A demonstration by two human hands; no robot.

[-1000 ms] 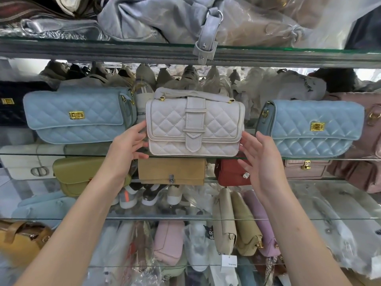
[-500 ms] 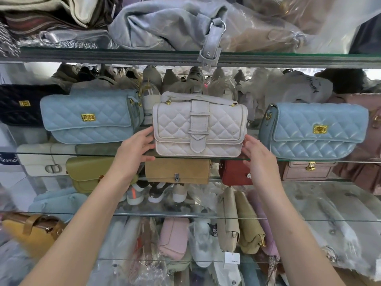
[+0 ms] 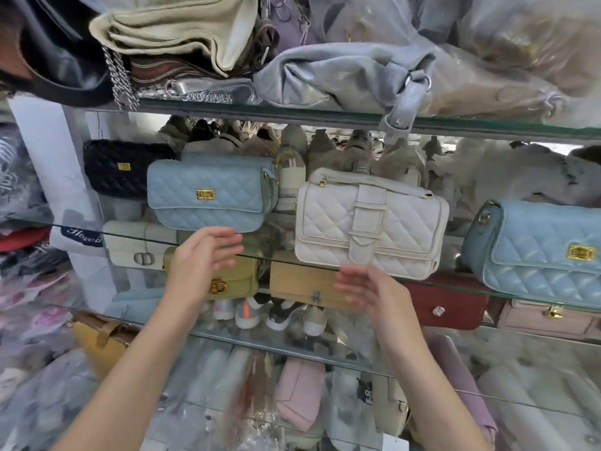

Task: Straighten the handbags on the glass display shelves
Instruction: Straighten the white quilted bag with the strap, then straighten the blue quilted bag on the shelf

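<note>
White quilted bag is seen standing on the glass shelf, between a left blue bag and a right blue bag. Both grips are released, with nothing grasped: the left grip is spread before an olive bag, the right grip just below the white bag. Script on a navy label is partly read: "Hove".

1. Cream handbag: diamond-quilted all over.
2. Pale-blue handbag at its 9 o'clock, second pale-blue handbag at 3 o'clock: diamond-quilted, gold clasps.
3. Black handbag, 10 o'clock: quilted.
4. Olive handbag, tan handbag, red handbag: plain.
</note>
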